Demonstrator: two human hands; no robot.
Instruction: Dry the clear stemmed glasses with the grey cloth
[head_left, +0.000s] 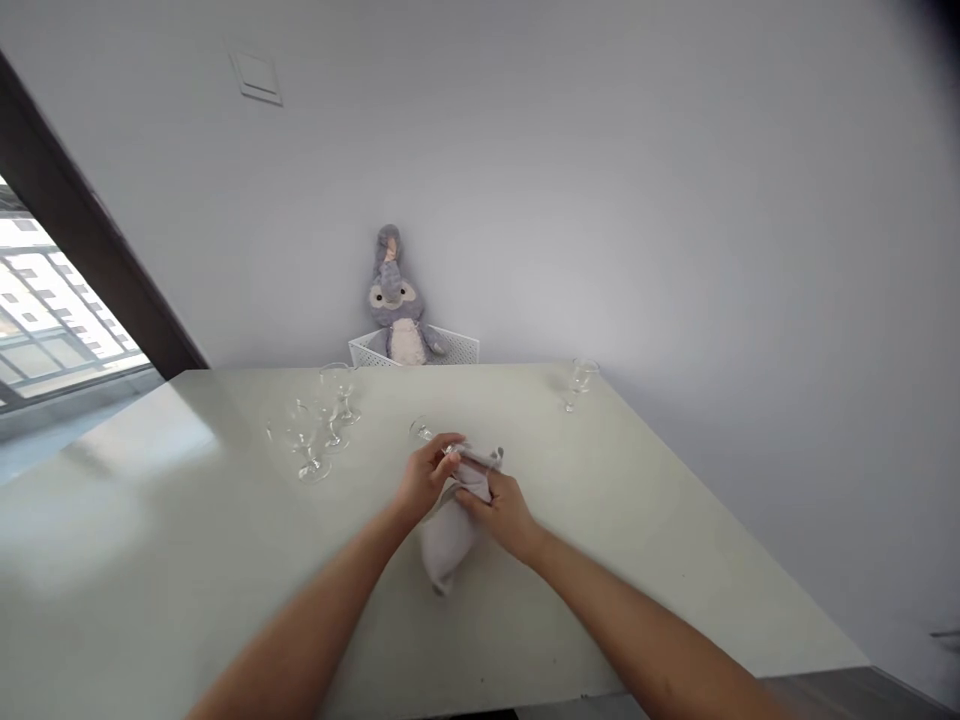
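Over the middle of the table, my left hand (429, 478) grips a clear stemmed glass, with its round foot (421, 429) showing beyond the fingers. My right hand (506, 510) clutches a pale cloth (450, 545) that covers the other end of the glass, so its bowl is mostly hidden. Part of the cloth hangs down below both hands. To the left stand several clear stemmed glasses (313, 468) close together. One more stemmed glass (583, 377) is set apart near the far right corner.
The white table (637, 560) reaches back towards a plain wall. Beyond its far edge, a grey plush toy (407, 340) sits in a white perforated basket (461, 347). A dark frame (90, 210) and a window are at the left.
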